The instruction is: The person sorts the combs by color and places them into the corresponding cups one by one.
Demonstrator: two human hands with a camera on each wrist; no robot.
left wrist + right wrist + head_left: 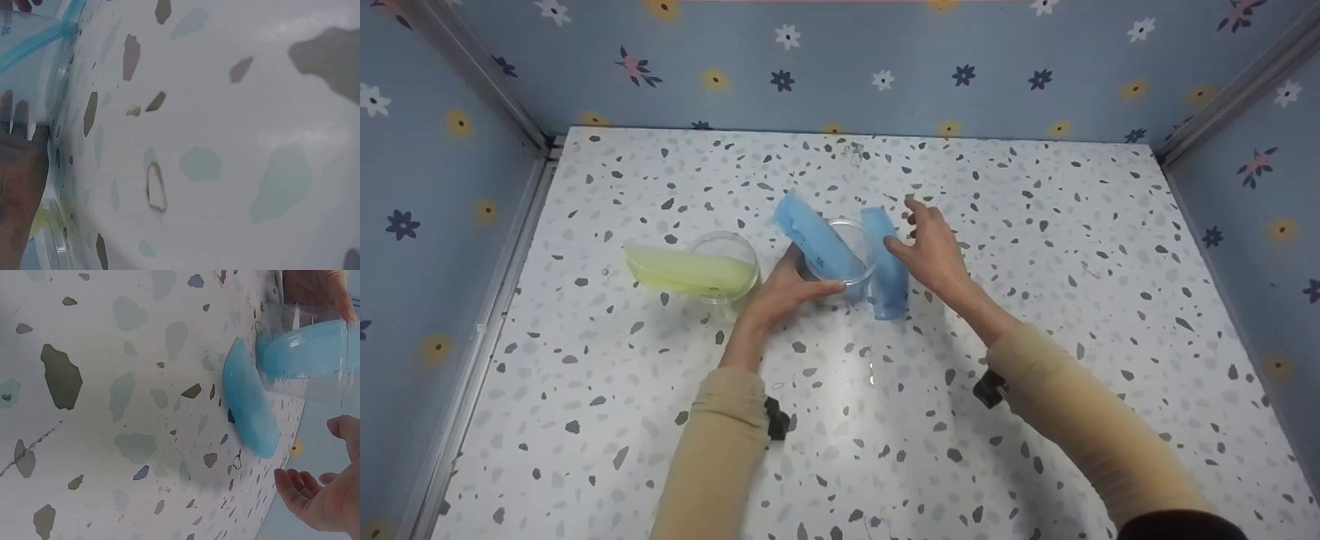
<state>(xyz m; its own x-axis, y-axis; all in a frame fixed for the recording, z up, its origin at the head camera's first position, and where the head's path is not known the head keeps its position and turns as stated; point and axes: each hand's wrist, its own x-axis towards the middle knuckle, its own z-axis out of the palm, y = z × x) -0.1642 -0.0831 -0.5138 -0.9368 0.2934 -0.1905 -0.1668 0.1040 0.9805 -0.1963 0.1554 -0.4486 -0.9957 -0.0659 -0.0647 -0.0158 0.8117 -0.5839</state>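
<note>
My left hand point(781, 292) grips a clear plastic cup point(318, 389), its thumb along the near side of the rim. A blue, filled-looking pouch point(819, 236) leans in that cup, its upper end sticking out past the rim. Just right of the cup, a second blue pouch point(891, 292) lies on the tabletop. My right hand point(936, 253) is beside this pouch with fingers spread, thumb toward it, holding nothing. The right wrist view shows a gap between the hand and the lying pouch point(250, 405). In the left wrist view, only part of the left hand point(19, 180) appears.
Left of my left hand stands another clear cup point(725, 235), with a yellow-green pouch point(690, 270) lying slanted in it and jutting out leftward. The speckled white table point(840, 450) is bordered by blue flowered panels point(840, 60) at the back and both sides.
</note>
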